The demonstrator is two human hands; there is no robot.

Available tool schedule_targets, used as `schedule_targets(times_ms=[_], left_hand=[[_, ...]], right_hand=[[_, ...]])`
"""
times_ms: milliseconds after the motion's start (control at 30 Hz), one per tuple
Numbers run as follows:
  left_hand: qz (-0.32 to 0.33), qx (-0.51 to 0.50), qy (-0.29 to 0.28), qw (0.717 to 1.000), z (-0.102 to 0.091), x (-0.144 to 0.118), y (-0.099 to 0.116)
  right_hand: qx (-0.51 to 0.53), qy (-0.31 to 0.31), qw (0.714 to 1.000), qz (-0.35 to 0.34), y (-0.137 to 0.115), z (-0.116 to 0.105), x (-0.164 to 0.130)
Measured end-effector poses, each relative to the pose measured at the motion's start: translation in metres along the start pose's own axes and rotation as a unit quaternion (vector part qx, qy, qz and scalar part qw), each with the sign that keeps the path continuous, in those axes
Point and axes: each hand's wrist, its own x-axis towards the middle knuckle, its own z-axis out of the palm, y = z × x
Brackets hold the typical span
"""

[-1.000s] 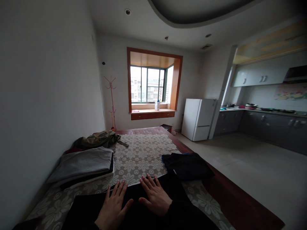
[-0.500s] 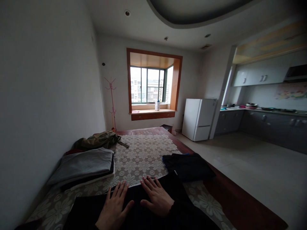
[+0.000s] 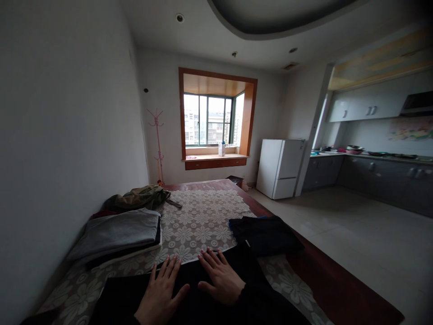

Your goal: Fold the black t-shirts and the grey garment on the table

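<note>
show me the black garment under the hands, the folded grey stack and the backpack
black garment [image 3: 209, 311]: head view, flat cloth between the wrists
folded grey stack [image 3: 118, 232]: head view, top grey layer
backpack [image 3: 142, 197]: head view, olive upper side

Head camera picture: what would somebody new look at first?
Probably the bright window in its orange wooden frame on the far wall. Next, the left hand and right hand, lying flat, fingers spread, on a black cloth at the near edge of the flowery lace cover.
</note>
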Motion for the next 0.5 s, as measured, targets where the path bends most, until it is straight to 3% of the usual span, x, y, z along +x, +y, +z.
schedule_targets(times_ms=[500], left_hand=[[0.010,0.000,0.016,1.000,0.0032,0.0006,-0.0028]], right_hand=[[0.006,-0.002,1.000,0.006,-0.0026,-0.0014,-0.0001]])
